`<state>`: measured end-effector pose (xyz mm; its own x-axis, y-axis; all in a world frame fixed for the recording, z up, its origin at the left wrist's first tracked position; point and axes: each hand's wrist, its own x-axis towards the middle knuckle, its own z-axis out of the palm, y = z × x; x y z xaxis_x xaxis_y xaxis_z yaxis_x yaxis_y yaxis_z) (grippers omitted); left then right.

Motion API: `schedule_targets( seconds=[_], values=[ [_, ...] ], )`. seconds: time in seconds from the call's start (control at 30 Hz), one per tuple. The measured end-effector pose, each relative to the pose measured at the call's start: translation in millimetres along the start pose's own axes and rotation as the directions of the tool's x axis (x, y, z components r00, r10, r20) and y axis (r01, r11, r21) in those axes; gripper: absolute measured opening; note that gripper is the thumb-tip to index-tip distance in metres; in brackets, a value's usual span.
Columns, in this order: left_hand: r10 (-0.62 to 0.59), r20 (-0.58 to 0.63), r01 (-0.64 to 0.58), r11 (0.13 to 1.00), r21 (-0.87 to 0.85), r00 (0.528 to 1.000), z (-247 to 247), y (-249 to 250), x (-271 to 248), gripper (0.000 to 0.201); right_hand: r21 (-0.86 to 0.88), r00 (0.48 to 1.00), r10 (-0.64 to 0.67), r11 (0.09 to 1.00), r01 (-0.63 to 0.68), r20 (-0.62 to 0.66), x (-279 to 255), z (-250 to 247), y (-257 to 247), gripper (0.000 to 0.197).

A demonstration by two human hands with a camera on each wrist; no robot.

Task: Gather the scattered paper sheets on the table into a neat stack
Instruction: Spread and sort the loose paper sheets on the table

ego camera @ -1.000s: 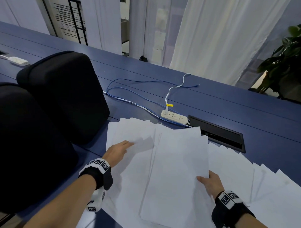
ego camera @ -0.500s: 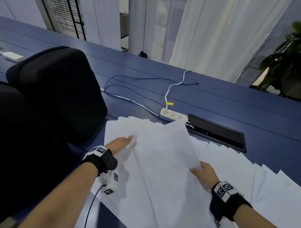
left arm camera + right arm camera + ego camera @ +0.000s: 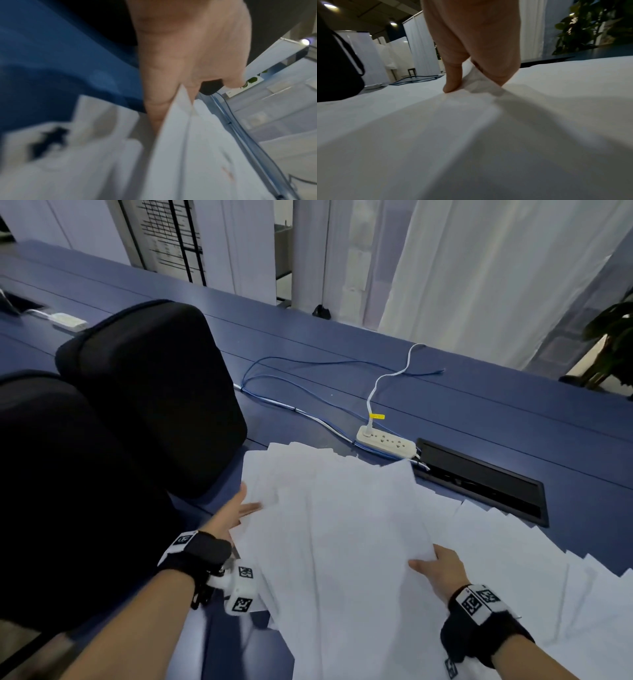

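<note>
Several white paper sheets [image 3: 342, 525] lie overlapped on the blue table [image 3: 496, 419], and more fan out to the right [image 3: 555, 573]. My left hand [image 3: 245, 510] lies at the left edge of the pile with its fingers [image 3: 159, 108] straight, running in under the top sheets [image 3: 197, 148]. My right hand [image 3: 433, 565] pinches the right edge of the top bundle. In the right wrist view the thumb [image 3: 452, 83] presses on top of the paper [image 3: 471, 128] and curled fingers [image 3: 496, 73] hold the lifted edge from below.
Two black padded cases [image 3: 154, 392] [image 3: 51, 491] stand close on the left. Behind the pile are a white power strip [image 3: 385, 441], blue cables [image 3: 291, 405] and a black cable hatch [image 3: 479, 484]. A plant [image 3: 613, 344] stands far right.
My right hand has swung the top bundle leftward over the left sheets. My left hand has slid from on top of the paper to its left edge, fingers going under.
</note>
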<state>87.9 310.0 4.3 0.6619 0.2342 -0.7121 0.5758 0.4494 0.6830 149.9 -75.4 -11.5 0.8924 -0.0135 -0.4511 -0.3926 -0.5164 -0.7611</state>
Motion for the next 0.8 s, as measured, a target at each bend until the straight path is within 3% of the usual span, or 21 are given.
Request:
schedule_targets(
  seconds=[0.03, 0.1, 0.2, 0.27, 0.37, 0.47, 0.53, 0.6, 0.67, 0.73, 0.77, 0.8],
  values=[
    [-0.036, 0.074, 0.043, 0.995, -0.095, 0.997, -1.3, -2.7, -8.3, 0.076, 0.02, 1.0, 0.023, 1.0, -0.023, -0.014, 0.1, -4.6, 4.3, 0.031],
    [0.03, 0.189, 0.021, 0.964, -0.265, 0.982, 3.3, -11.1, -27.4, 0.055, 0.071, 0.998, 0.057, 0.996, -0.058, 0.009, -0.8, -12.7, 10.0, 0.026],
    [0.15, 0.16, -0.072, 0.908, -0.413, 0.976, 23.0, -38.1, -48.7, 0.048, 0.165, 0.99, 0.053, 0.983, -0.075, 0.134, -9.6, -11.8, 7.5, 0.029],
    [0.125, 0.157, -0.057, 0.924, -0.378, 0.98, 46.2, -54.3, -58.6, 0.055, 0.193, 0.966, 0.013, 0.979, -0.065, 0.257, -19.9, -3.3, 0.9, 0.034],
    [-0.002, 0.049, 0.014, 0.97, -0.241, 0.999, 76.8, -54.1, -71.3, 0.07, 0.173, 0.92, -0.023, 0.984, -0.049, 0.392, -29.3, 11.4, -5.8, 0.06],
    [0.102, -0.137, -0.14, 0.942, -0.306, 0.985, 67.3, -43.2, -65.1, 0.092, 0.157, 0.924, -0.075, 0.987, 0.016, 0.374, -26.8, 11.1, -2.8, 0.072],
    [0.152, -0.157, -0.201, 0.906, -0.372, 0.976, 54.4, -40.6, -64.3, 0.093, 0.162, 0.952, -0.065, 0.987, 0.017, 0.301, -20.4, 7.3, 5.5, 0.074],
    [0.254, -0.113, -0.278, 0.904, -0.325, 0.961, 51.3, -50.0, -74.2, 0.069, 0.148, 0.964, -0.059, 0.989, 0.021, 0.259, -22.2, 11.0, 8.7, 0.075],
    [0.345, -0.149, -0.357, 0.932, -0.061, 0.927, 54.5, -70.9, -79.5, 0.044, 0.08, 0.958, -0.11, 0.993, 0.092, 0.266, -32.5, 24.6, 4.4, 0.075],
    [0.402, -0.115, -0.374, 0.904, 0.206, 0.908, 59.2, -92.3, -77.3, 0.065, 0.044, 0.924, -0.17, 0.985, 0.165, 0.342, -42.9, 44.9, -5.8, 0.074],
    [0.374, -0.055, -0.349, 0.902, 0.255, 0.926, 61.7, -96.0, -79.7, 0.066, 0.056, 0.913, -0.188, 0.982, 0.18, 0.362, -46.8, 53.5, -10.1, 0.074],
    [0.355, -0.023, -0.337, 0.903, 0.266, 0.935, 68.2, -92.9, -87.6, 0.054, 0.079, 0.914, -0.193, 0.981, 0.176, 0.358, -50.1, 58.0, -15.1, 0.071]
  ],
)
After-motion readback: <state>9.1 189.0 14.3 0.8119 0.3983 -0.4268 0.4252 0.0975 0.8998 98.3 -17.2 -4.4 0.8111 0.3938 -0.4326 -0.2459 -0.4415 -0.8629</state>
